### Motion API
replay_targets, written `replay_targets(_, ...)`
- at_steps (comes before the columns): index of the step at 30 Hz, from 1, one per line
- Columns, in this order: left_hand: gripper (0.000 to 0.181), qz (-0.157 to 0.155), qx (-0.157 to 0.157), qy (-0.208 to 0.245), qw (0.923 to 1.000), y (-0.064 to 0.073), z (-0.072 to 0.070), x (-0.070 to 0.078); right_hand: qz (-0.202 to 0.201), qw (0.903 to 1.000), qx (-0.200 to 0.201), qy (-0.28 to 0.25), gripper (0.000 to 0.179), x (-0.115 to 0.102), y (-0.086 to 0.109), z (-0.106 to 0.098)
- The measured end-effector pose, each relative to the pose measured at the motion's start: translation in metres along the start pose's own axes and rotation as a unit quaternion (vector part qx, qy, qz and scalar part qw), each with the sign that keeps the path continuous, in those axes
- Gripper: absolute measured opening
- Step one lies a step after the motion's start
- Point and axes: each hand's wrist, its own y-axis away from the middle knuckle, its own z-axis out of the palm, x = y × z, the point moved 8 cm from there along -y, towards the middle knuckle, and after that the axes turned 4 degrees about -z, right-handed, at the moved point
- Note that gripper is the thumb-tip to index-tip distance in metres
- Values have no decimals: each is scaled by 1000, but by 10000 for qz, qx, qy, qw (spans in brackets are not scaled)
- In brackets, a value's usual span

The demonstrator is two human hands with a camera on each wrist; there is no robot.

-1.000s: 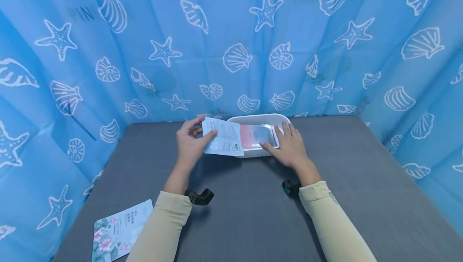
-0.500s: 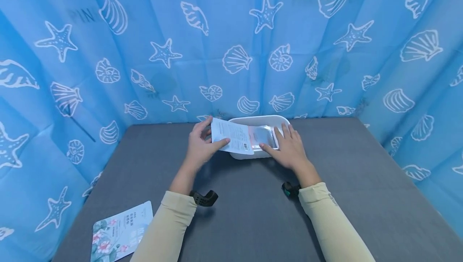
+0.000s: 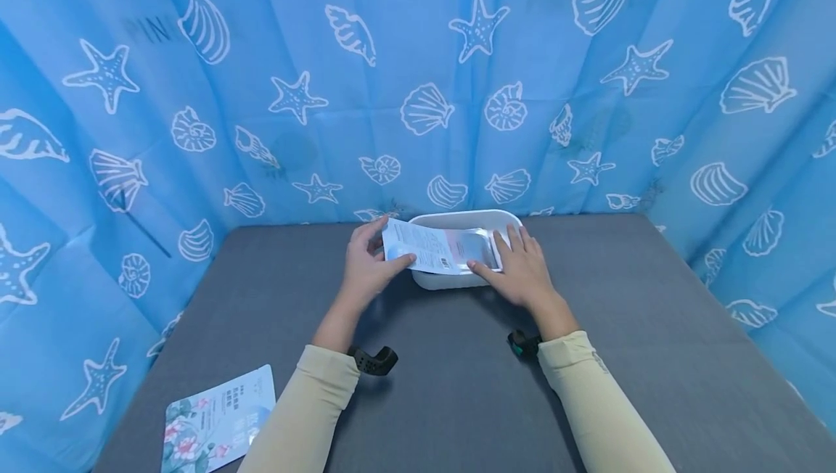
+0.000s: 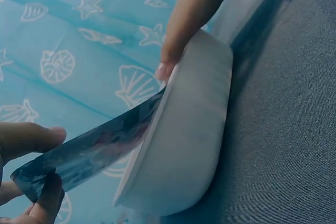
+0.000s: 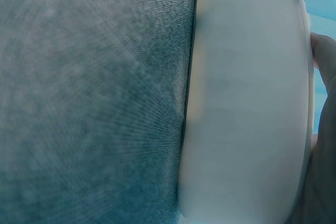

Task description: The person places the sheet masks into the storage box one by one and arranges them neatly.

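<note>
My left hand pinches the left end of a pale blue face mask packet, thumb on top and fingers beneath. Printed text covers its upper side, and its right end slants down over the white plastic basin. In the left wrist view, the packet meets the basin's rim. A pink and silver packet lies inside, partly covered. My right hand rests on the basin's right end with its fingers spread, the thumb at the near rim. The right wrist view shows mostly the basin's outer wall.
Another face mask packet, printed with flowers, lies at the front left of the grey tabletop, partly behind the left sleeve. Directly behind the basin hangs a blue curtain with shells and starfish.
My left hand has carried the packet rightward and slightly down, so it covers more of the pink and silver one. My right hand stays on the basin.
</note>
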Motion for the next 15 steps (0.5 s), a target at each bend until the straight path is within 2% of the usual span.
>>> replay_targets(3, 86, -154, -14, -90, 9998, -1, 3, -3, 23, 10000, 7, -31, 101, 0, 0, 0)
replay_targets(6, 86, -302, -106, -368, 9988, -2, 7, -7, 43, 10000, 4, -24, 102, 1, 0, 0)
replay_targets(10, 84, -414, -184, -831, 9955, -2, 12, -11, 64, 10000, -18, -24, 103, 1, 1, 1)
replay_targets(15, 79, -536, -282, -1058, 9925, -2, 15, -14, 67, 10000, -46, -26, 104, 0, 1, 1)
